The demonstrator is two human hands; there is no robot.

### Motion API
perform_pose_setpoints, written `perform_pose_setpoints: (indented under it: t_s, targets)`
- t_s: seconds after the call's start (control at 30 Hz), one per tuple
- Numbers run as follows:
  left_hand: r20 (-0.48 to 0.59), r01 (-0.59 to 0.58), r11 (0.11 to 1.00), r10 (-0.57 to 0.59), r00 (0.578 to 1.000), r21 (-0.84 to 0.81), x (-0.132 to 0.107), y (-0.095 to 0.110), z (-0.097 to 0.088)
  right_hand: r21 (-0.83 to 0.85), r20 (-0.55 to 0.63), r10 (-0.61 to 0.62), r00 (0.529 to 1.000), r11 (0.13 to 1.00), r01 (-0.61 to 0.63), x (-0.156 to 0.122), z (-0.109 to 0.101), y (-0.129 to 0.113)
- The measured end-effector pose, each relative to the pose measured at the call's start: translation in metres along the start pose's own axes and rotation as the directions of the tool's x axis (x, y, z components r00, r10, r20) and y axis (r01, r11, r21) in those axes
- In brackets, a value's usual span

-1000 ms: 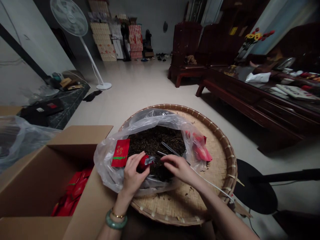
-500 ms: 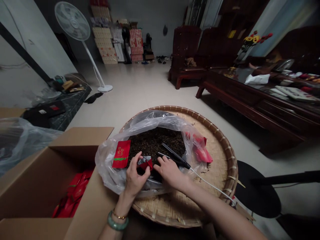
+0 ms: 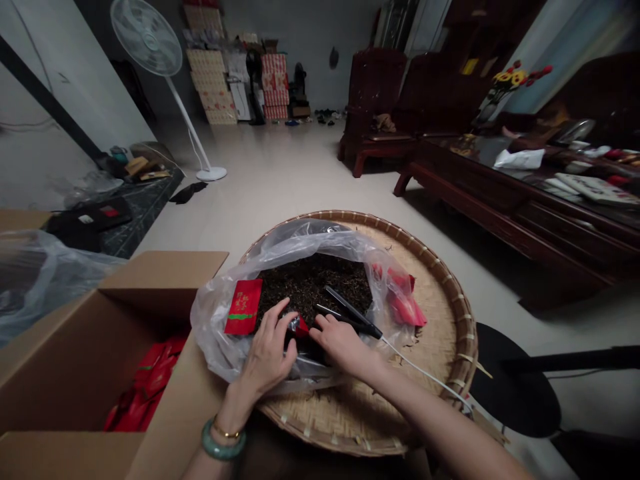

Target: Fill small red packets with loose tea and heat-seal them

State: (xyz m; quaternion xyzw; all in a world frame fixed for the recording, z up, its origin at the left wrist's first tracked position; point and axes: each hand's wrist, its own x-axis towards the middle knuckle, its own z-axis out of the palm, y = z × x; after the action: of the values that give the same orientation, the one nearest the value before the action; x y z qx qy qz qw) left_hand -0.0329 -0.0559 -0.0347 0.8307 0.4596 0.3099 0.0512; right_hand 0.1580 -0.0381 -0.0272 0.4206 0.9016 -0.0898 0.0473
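A clear plastic bag of dark loose tea leaves lies open on a round woven bamboo tray. My left hand pinches a small red foil packet over the tea. My right hand is closed beside it, fingertips at the packet and the tea. A black-handled tool with a white cord rests on the tea just past my right hand. A flat red packet leans on the bag's left side. More red packets lie on the bag's right.
An open cardboard box with several red packets stands at my left. A black stool sits right of the tray. A dark wooden table, chairs and a standing fan are farther off. Another plastic bag is far left.
My left hand has turned and lowered the small red packet toward the tea. My right hand has drawn closer to it, off the black tool.
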Motion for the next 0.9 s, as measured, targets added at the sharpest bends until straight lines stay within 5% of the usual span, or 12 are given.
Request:
perform_pose_setpoints:
  t_s: [0.1, 0.33, 0.6, 0.77, 0.9]
  targets:
    - [0.016, -0.032, 0.999, 0.031, 0.999, 0.033, 0.003, -0.004, -0.006, 0.114, -0.008, 0.006, 1.0, 0.993, -0.005, -0.002, -0.003, 0.007]
    - [-0.132, -0.1, 0.983, 0.121, 0.984, 0.153, 0.006, -0.016, -0.015, 0.388, -0.082, 0.023, 0.996, 0.922, 0.011, -0.008, -0.004, 0.022]
    - [-0.225, -0.189, 0.952, 0.244, 0.943, 0.242, 0.009, -0.016, -0.019, 0.371, -0.064, -0.003, 0.998, 0.928, 0.027, -0.003, -0.002, 0.018]
    - [-0.271, -0.147, 0.953, 0.219, 0.937, 0.263, 0.011, -0.016, -0.019, 0.629, -0.223, 0.111, 0.968, 0.775, 0.056, -0.003, 0.006, 0.026]
    - [-0.208, -0.141, 0.965, 0.188, 0.96, 0.223, 0.017, -0.015, -0.021, 0.831, -0.256, 0.251, 0.934, 0.551, 0.08, -0.004, 0.013, 0.029]
